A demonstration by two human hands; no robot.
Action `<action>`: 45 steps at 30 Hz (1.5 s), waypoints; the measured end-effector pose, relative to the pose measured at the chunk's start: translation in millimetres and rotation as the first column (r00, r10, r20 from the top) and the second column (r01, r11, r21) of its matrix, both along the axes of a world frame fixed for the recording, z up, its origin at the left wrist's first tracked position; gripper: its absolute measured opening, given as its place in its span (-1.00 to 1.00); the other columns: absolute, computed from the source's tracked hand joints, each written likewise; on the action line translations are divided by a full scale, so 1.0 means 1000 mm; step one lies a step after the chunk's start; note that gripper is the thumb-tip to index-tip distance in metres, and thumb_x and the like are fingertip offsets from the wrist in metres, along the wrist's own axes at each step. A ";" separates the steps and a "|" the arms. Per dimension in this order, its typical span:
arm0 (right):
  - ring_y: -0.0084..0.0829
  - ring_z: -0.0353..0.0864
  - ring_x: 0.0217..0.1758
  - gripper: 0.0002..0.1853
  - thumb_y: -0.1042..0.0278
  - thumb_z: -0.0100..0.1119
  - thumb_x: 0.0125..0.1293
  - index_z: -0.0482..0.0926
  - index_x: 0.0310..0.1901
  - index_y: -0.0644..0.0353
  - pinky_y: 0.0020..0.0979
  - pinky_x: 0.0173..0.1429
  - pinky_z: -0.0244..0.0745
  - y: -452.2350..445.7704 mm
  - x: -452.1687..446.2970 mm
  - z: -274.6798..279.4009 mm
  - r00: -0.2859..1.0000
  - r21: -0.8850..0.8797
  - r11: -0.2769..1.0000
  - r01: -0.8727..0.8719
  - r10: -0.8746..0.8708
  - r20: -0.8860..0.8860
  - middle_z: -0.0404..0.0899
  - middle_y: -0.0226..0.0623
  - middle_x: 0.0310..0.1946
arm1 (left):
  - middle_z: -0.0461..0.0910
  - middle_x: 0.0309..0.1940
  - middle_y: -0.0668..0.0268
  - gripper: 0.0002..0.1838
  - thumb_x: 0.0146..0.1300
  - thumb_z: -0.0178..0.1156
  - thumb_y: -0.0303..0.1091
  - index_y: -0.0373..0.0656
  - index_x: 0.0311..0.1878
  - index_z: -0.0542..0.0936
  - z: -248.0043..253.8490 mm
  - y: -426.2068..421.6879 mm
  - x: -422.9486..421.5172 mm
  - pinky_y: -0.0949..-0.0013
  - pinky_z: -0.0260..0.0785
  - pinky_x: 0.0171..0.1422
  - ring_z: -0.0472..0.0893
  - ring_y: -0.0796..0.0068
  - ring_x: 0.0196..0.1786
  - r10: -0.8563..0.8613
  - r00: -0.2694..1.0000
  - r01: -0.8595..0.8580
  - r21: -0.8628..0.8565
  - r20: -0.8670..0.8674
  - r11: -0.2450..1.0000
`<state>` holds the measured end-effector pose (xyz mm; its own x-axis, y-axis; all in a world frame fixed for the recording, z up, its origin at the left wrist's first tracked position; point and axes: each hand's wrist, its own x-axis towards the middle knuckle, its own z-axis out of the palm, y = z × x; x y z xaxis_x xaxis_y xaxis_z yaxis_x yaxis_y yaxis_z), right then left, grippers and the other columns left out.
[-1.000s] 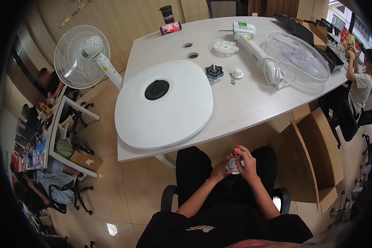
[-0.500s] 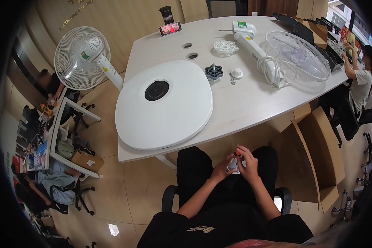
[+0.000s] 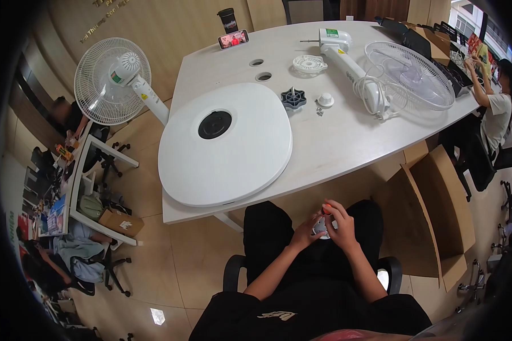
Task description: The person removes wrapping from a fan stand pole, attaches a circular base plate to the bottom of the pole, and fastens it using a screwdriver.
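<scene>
Over my lap, my left hand (image 3: 305,234) is closed on a small white round part (image 3: 322,228). My right hand (image 3: 341,226) is closed round a small tool with a red-orange end (image 3: 325,209), held above the white part; the tool's lower end is hidden by my fingers. On the table in front of me lies a large white base plate (image 3: 244,148) with a black round centre. Beyond it are a dark grey star-shaped knob (image 3: 293,99), a small white knob (image 3: 325,100), little screws (image 3: 320,112) and a white ring-shaped part (image 3: 309,65).
The white table (image 3: 347,136) holds a fan body (image 3: 352,71) with coiled cable, a fan guard (image 3: 409,74), a phone (image 3: 233,39) and a black cup (image 3: 228,20). An open cardboard box (image 3: 438,210) stands right. An assembled fan (image 3: 112,80) stands left. People sit at both sides.
Both hands keep their places over the lap, the right fingers shifting slightly around the red-orange end. At the far right, another person's raised arms have moved a little to the left.
</scene>
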<state>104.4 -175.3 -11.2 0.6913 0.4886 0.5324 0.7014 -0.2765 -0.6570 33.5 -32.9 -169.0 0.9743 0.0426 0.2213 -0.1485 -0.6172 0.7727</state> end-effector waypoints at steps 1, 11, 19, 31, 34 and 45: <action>-0.24 0.78 -0.23 -0.61 0.56 0.35 0.22 0.63 0.10 0.08 -0.33 -0.23 0.69 0.000 0.000 0.000 1.000 -0.016 1.000 -0.003 0.003 -0.010 0.55 -0.20 0.13 | 0.33 0.51 0.19 -0.19 0.26 0.37 0.04 -0.03 0.50 0.32 0.000 0.000 0.000 0.11 0.45 0.38 0.46 0.03 0.43 -0.010 1.000 0.010 -0.008 -0.020 1.000; -0.30 0.78 -0.25 -0.62 0.53 0.39 0.20 0.62 0.07 0.07 -0.33 -0.24 0.68 0.003 -0.008 0.003 0.990 -0.059 0.997 0.052 -0.059 -0.125 0.53 -0.23 0.05 | 0.35 0.49 0.17 -0.18 0.24 0.40 0.01 -0.02 0.50 0.31 0.004 0.002 0.000 0.11 0.44 0.39 0.46 0.02 0.43 -0.021 0.995 0.013 -0.082 -0.096 0.997; -0.27 0.78 -0.26 -0.64 0.57 0.36 0.20 0.62 0.05 0.14 -0.35 -0.23 0.68 0.003 -0.005 0.002 0.999 -0.015 1.000 0.024 -0.024 -0.038 0.56 -0.19 0.05 | 0.35 0.50 0.18 -0.19 0.24 0.40 -0.01 -0.02 0.50 0.32 -0.002 0.001 0.000 0.12 0.42 0.41 0.44 0.04 0.45 -0.013 0.999 0.010 -0.078 -0.042 0.997; -0.31 0.78 -0.28 -0.54 0.57 0.32 0.20 0.56 0.16 0.09 -0.32 -0.23 0.67 0.004 -0.007 0.006 0.998 -0.066 0.998 -0.009 0.004 -0.066 0.49 -0.18 0.25 | 0.33 0.51 0.16 -0.18 0.23 0.41 -0.04 -0.04 0.50 0.31 -0.007 0.001 0.001 0.12 0.43 0.41 0.44 0.03 0.45 -0.009 0.999 0.006 -0.072 -0.037 0.997; -0.30 0.77 -0.29 -0.55 0.60 0.31 0.20 0.57 0.14 0.11 -0.32 -0.22 0.68 0.002 -0.006 -0.001 0.995 -0.077 0.997 -0.011 0.003 -0.100 0.49 -0.14 0.26 | 0.33 0.51 0.16 -0.17 0.23 0.42 -0.05 -0.05 0.51 0.30 -0.012 0.002 0.002 0.13 0.42 0.41 0.44 0.03 0.45 -0.020 0.999 0.019 -0.053 -0.031 0.998; -0.25 0.77 -0.29 -0.61 0.53 0.34 0.25 0.56 0.11 0.10 -0.30 -0.24 0.67 0.006 -0.008 0.012 0.993 -0.071 0.997 0.025 -0.033 -0.117 0.51 -0.17 0.21 | 0.31 0.53 0.17 -0.17 0.23 0.41 -0.05 -0.08 0.50 0.31 -0.002 0.002 0.001 0.15 0.40 0.44 0.41 0.07 0.48 -0.017 0.993 0.013 -0.034 -0.113 0.999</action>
<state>96.7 -169.8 0.6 0.7620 0.4998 0.4118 0.6108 -0.3433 -0.7135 34.9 -30.8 -170.6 0.9936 0.0332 0.1078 -0.0677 -0.5896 0.8049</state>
